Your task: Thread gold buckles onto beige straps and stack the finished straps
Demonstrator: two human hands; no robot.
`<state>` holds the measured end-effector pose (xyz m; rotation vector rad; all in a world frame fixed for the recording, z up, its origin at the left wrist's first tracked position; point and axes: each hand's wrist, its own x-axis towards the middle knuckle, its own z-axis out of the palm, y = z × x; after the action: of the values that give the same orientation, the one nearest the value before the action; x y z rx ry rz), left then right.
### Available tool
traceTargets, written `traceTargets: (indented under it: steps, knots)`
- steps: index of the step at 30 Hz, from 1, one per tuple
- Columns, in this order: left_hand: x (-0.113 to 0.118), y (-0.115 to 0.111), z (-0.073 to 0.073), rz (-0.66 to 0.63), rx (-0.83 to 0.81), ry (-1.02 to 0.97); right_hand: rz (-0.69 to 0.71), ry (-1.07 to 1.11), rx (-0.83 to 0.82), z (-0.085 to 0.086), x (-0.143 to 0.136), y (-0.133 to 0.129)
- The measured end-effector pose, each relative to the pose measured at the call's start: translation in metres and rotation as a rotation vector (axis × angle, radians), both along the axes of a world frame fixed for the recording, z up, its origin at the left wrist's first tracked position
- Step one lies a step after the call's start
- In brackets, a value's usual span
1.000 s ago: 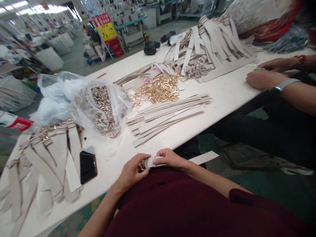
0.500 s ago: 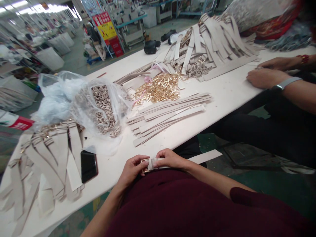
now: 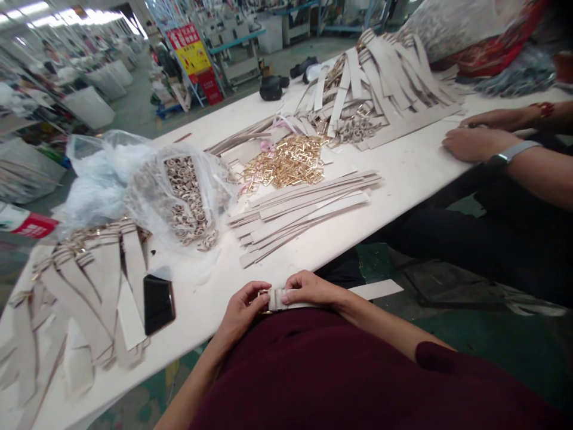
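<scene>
Close to my body at the table edge, a pale grey belt strap (image 3: pixel 376 289) runs rightward under my right forearm, its free end past the table. My left hand (image 3: pixel 245 307) pinches the strap's buckle end, where a gold buckle (image 3: pixel 265 294) shows partly between the fingers. Just right of the buckle a strap loop (image 3: pixel 273 300) wraps around the belt. My right hand (image 3: pixel 308 289) grips the strap beside that loop, thumb on top. The fingers hide part of the buckle.
Loose straps (image 3: pixel 308 209) lie ahead, with gold buckles (image 3: pixel 290 161) behind them. A plastic bag of loops (image 3: pixel 188 197), a phone (image 3: pixel 159 303) and buckled straps (image 3: pixel 89 286) are at left. At right, a co-worker's hands (image 3: pixel 483 140) rest near another strap pile (image 3: pixel 389 71).
My left fingers have shifted slightly on the buckle end, and more of the loop shows between my hands. My right hand still grips the strap. The view has moved a little.
</scene>
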<state>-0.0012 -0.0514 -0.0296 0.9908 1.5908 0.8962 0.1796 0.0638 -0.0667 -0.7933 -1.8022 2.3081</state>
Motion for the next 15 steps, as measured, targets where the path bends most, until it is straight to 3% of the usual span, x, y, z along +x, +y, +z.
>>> traceTargets:
  steps: [3,6,15]
  knots:
    - [-0.001,0.006,0.007,-0.218,0.233,0.301,-0.069,0.018,-0.099,-0.002,-0.005,-0.001]
    - [0.001,0.012,0.013,-0.365,0.325,0.548,-0.091,0.021,-0.138,-0.002,-0.009,-0.003]
    - [0.002,0.018,0.026,-0.476,0.347,0.764,-0.198,0.059,-0.259,-0.004,-0.008,-0.007]
